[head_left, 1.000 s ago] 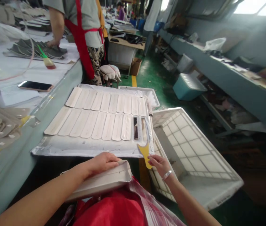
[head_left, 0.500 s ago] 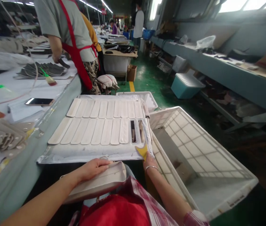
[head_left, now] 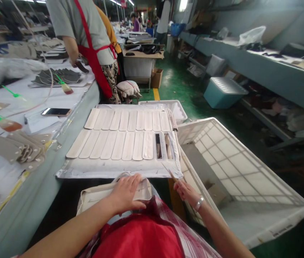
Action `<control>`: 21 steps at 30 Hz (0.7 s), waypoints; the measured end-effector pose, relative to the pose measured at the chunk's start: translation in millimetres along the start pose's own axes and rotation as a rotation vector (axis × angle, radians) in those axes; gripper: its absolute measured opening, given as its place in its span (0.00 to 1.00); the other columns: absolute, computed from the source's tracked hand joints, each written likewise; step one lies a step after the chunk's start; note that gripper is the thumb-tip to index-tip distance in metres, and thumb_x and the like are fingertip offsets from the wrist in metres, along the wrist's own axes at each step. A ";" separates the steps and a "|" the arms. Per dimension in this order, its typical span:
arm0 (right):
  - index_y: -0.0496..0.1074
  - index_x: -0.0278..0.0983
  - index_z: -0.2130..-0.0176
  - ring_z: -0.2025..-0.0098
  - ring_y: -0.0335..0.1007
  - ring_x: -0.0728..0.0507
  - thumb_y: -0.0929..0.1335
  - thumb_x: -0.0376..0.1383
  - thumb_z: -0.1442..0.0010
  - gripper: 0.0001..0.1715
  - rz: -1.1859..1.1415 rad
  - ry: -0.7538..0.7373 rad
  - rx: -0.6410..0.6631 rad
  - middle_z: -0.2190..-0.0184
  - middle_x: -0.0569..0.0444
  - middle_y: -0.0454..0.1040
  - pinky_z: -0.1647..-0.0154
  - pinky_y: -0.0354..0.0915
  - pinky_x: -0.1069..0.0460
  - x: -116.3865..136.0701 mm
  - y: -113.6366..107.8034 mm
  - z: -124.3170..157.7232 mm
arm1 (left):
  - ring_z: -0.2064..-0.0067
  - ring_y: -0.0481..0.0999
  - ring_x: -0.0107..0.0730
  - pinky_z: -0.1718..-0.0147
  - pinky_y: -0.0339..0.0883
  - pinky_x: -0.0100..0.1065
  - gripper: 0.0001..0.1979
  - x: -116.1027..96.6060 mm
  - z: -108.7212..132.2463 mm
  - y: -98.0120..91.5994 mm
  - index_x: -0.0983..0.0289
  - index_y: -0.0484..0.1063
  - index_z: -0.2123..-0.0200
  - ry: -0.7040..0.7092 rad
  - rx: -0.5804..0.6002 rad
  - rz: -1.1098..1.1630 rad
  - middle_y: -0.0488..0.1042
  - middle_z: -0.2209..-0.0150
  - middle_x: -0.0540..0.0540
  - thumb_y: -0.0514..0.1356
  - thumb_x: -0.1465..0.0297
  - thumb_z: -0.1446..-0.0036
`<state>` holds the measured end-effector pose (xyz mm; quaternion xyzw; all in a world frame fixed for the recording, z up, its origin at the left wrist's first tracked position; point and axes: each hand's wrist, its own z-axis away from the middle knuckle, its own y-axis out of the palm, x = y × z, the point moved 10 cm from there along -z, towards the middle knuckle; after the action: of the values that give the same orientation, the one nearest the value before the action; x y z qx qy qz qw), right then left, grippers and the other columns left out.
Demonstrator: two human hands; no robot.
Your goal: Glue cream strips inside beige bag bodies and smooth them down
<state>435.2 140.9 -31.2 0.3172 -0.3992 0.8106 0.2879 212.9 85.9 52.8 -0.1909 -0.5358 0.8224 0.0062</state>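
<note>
The person's left hand (head_left: 127, 195) lay on a pale, box-like piece (head_left: 95, 196), its fingers extended and thumb spread; that forearm hid part of the piece. Well apart from it, the right hand (head_left: 186, 192) pinched a thin tool (head_left: 172, 176), seen nearly edge-on, its shape hard to make out. Beyond both hands, 2 rows of pale strips (head_left: 111, 145) lay on a white tabletop (head_left: 114, 168). The right forearm partly covered a white crate (head_left: 251, 211) beside it.
</note>
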 end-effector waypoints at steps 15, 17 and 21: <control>0.74 0.36 0.68 0.64 0.72 0.42 0.54 0.43 0.37 0.25 0.903 -0.281 -0.010 0.67 0.46 0.75 0.67 0.59 0.51 152.8 33.1 -17.1 | 0.56 0.71 0.43 0.58 0.61 0.36 0.28 16.6 -19.0 -12.1 0.61 0.70 0.55 0.137 0.132 0.571 0.74 0.57 0.55 0.51 0.47 0.49; 0.74 0.35 0.68 0.65 0.72 0.42 0.54 0.44 0.37 0.27 0.924 -0.283 -0.033 0.68 0.45 0.75 0.66 0.59 0.51 159.8 35.7 -23.4 | 0.62 0.72 0.38 0.65 0.62 0.32 0.26 26.8 -24.8 -9.5 0.64 0.74 0.62 0.097 0.198 0.753 0.76 0.64 0.52 0.46 0.51 0.43; 0.75 0.35 0.69 0.65 0.71 0.43 0.54 0.45 0.37 0.29 0.962 -0.311 -0.056 0.69 0.45 0.76 0.64 0.59 0.51 168.7 41.1 -32.2 | 0.66 0.72 0.35 0.68 0.61 0.29 0.22 33.8 -31.1 -4.1 0.65 0.76 0.62 0.074 0.272 0.960 0.77 0.65 0.52 0.52 0.54 0.45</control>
<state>289.6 182.4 59.8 0.2064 -0.5598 0.7838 -0.1726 190.7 122.2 35.1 -0.4424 -0.2751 0.7876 -0.3290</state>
